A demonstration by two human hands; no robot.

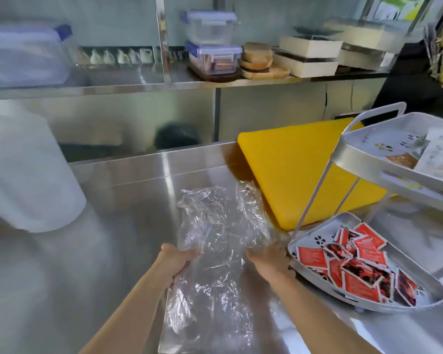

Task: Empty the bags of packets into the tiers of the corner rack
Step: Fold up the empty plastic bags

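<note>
While both hands pinch it, the crumpled clear plastic bag [215,241] looks empty, light, limp, slippery | left hand [178,261] grip closed on its left edge, right hand [271,261] on its right | bag spread between them over the steel worktop [108,251], beside the grey corner rack's lower tier [307,275] of red packets [353,267].

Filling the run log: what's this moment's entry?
left hand: grips clear plastic bag | right hand: same | red packets: lower grey rack tier
</note>
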